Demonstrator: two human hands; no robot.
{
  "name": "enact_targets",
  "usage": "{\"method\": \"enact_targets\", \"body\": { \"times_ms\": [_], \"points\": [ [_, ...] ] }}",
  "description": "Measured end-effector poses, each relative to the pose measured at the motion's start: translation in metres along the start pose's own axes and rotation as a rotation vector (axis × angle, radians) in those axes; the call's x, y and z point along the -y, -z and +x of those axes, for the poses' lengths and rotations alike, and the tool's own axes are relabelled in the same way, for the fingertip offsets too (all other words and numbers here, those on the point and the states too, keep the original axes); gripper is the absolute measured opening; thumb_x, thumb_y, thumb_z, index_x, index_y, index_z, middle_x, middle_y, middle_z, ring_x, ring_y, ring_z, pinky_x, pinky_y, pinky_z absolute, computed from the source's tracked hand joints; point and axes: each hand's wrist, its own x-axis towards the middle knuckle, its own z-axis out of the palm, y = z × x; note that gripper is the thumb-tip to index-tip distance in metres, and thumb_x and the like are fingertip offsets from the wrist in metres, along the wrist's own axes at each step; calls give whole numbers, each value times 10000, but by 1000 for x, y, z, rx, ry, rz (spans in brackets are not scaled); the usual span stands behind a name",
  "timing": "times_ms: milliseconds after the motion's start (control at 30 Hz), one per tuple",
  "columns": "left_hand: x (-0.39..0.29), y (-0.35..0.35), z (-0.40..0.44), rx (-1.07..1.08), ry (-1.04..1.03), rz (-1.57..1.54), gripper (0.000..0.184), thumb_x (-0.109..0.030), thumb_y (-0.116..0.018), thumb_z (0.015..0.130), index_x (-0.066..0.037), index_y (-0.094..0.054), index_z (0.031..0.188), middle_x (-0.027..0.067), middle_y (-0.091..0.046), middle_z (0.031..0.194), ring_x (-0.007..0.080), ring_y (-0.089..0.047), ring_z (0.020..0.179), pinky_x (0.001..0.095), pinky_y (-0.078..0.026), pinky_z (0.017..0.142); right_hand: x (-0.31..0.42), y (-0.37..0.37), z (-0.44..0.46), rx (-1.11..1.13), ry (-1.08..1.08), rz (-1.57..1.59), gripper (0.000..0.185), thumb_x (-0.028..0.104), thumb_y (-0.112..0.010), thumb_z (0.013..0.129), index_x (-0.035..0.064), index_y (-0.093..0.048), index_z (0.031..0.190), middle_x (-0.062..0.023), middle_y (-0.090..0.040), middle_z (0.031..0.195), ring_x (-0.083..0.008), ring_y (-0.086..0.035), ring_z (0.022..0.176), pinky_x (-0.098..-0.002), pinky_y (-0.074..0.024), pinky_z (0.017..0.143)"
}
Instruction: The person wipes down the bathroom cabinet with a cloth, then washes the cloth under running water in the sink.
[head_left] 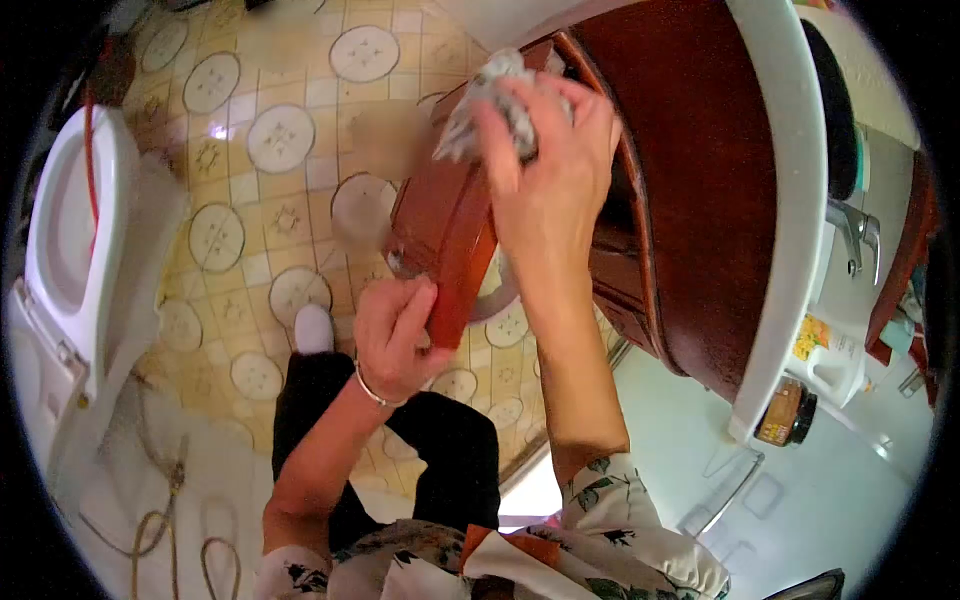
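A reddish-brown wooden cabinet door [440,215] stands swung out from the dark red cabinet [700,180]. My left hand [395,335] grips the lower end of the door, its fingers wrapped round the edge, with a bracelet at the wrist. Higher up, my right hand [550,145] is closed on a crumpled grey-and-white cloth [500,100] and presses it against the upper part of the door. The fingertips under the cloth are partly hidden.
On the left is a white toilet [85,230], with a hose [170,520] below it. The white countertop [800,200] edges the cabinet at right, with a faucet [855,235], a white bottle [835,360] and a brown jar [785,412]. Patterned flooring [280,140] lies beneath.
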Motion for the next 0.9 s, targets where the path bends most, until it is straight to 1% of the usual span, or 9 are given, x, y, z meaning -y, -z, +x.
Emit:
{"method": "enact_targets", "body": {
  "times_ms": [200, 333, 433, 500, 600, 700, 767, 833, 900],
  "points": [
    [33, -23, 0, 6, 134, -20, 385, -19, -630, 738, 14, -542, 1111, 144, -568, 1031, 268, -538, 895, 340, -442, 729, -1, 19, -29, -23, 43, 250, 360, 117, -736, 676, 76, -637, 1020, -127, -539, 1058, -270, -533, 960, -354, -441, 813],
    [65, -30, -4, -104, -189, 188, 391, -186, -600, 773, 4, -549, 1110, 126, -580, 1062, 259, -510, 878, 361, -382, 756, -28, 5, 16, -367, 291, -46, 290, 37, -654, 719, 82, -636, 1005, -116, -558, 1023, -261, -581, 896, -374, -487, 707],
    [72, -21, -6, 7, -108, 258, 356, -202, -577, 787, 15, -566, 1069, 150, -587, 1023, 295, -502, 845, 374, -373, 751, -7, 29, 19, 384, 69, -369, 745, 397, -696, 691, 159, -387, 1325, -102, -411, 1309, -340, -324, 1266, -441, -186, 1105],
    [78, -22, 6, -212, -240, 74, 328, -32, -612, 733, 15, -544, 1050, 166, -606, 1085, 245, -540, 795, 357, -347, 741, -26, 11, 3, -76, 208, -451, 193, 20, -586, 743, 55, -631, 928, -151, -550, 976, -318, -596, 835, -416, -489, 648],
    [81, -11, 17, -193, -224, 29, 330, -43, -599, 743, 20, -540, 1062, 157, -613, 1065, 255, -534, 789, 354, -352, 756, -52, -3, -53, 323, -10, -473, 189, 17, -561, 727, 27, -616, 908, -173, -516, 926, -349, -582, 813, -423, -493, 688],
    [89, -15, 18, -281, -218, -23, 304, -56, -585, 753, 18, -560, 1046, 147, -628, 1017, 246, -535, 782, 347, -354, 771, -52, 2, -67, -22, -8, -225, 310, -15, -570, 716, 62, -594, 1015, -176, -519, 946, -345, -576, 865, -411, -502, 716],
    [88, -17, 19, -311, -228, -58, 301, -68, -589, 756, 22, -570, 1043, 144, -630, 1007, 243, -532, 784, 340, -349, 779, -38, 11, -30, -324, 260, -190, 378, -49, -584, 699, 69, -577, 1059, -164, -531, 1011, -335, -557, 913, -401, -489, 751],
    [89, -14, 20, -246, -199, -46, 296, -67, -590, 756, 24, -575, 1037, 148, -629, 1004, 247, -528, 787, 341, -352, 768, -36, -2, 8, -337, 476, -216, 280, 34, -534, 759, 47, -559, 1038, -181, -536, 1030, -341, -553, 895, -410, -498, 715],
    [87, -13, 21, -174, -164, -38, 290, -67, -590, 756, 26, -581, 1031, 151, -628, 1000, 251, -523, 790, 341, -355, 758, -33, -8, 15, -216, 342, -364, 251, 48, -505, 772, 39, -549, 1019, -189, -535, 988, -335, -561, 881, -427, -501, 709]
  ]
}}
